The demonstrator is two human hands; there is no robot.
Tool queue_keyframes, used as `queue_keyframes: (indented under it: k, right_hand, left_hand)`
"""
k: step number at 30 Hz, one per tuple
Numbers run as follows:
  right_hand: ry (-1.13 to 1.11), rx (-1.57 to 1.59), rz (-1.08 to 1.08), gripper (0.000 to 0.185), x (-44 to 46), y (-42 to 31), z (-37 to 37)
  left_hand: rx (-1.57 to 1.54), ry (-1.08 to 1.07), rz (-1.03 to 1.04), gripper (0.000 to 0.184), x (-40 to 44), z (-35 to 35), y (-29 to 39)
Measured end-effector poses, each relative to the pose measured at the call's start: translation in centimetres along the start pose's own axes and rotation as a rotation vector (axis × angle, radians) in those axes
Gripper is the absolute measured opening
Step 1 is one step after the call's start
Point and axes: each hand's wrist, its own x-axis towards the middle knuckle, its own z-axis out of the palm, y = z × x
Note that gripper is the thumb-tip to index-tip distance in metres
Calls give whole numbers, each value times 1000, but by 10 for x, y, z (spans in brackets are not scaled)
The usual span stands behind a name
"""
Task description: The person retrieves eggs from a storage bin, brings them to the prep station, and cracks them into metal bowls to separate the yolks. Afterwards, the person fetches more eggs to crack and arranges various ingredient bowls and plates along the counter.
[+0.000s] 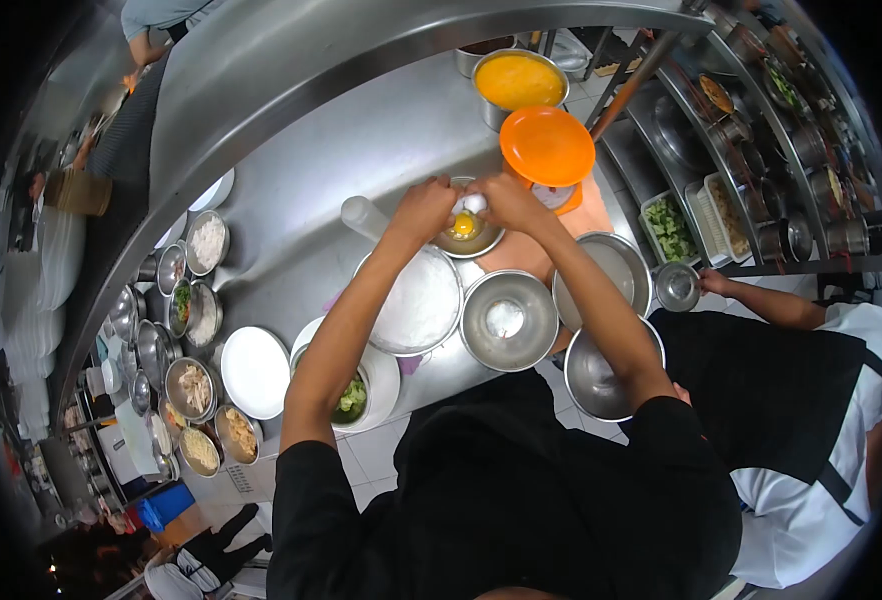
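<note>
My left hand (424, 211) and my right hand (507, 203) meet over a small metal bowl (481, 245), their fingers closed around a white eggshell (475, 203). An orange yolk (463, 224) shows just below the shell, over the bowl; whether it has fully left the shell I cannot tell. Nearer to me stand a wide bowl of white powder (413, 303) and a steel bowl (509, 320) with a little white stuff at its bottom. A clear cylinder (363, 216) lies left of my left hand.
An orange plate (548, 146) and a pot of yellow liquid (520, 82) stand at the back right. Ingredient bowls (190, 388) and a white plate (254, 372) line the left. A co-worker (811, 400) at the right holds a metal bowl (678, 287).
</note>
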Motion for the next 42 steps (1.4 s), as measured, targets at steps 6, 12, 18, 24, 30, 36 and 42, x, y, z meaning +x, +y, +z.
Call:
queue_keyframes:
  k: [6,12,18,24,30,36,42]
  right_hand:
    - [196,214,-132,44,5,-24,-27]
    - [-95,727,-85,50,9,-140,-58]
    - [-138,523,-209,41,-11,-340,36]
    - [-431,417,-589,43,-47,-559,220]
    - [-657,423,-1027,43,-97,-734,377]
    - [-903,363,-1172,44,-106,-845,507]
    - [-1132,345,-1154,47,-51,-992,623]
  left_hand:
    - [-318,248,-2,38,1,-8,1]
    - [-959,746,-103,44,-105,-62,1]
    - [-1495,1117,-486,34,-312,-51,1]
    - [-1871,1550,-1012,49,-595,49,-15]
    - [-1904,1994,-1241,51,-817,80,16]
    - [-1726,2258,-1212,53,-939,95,-27]
    - [-1778,2358,-1172,61,-1093,83,-114]
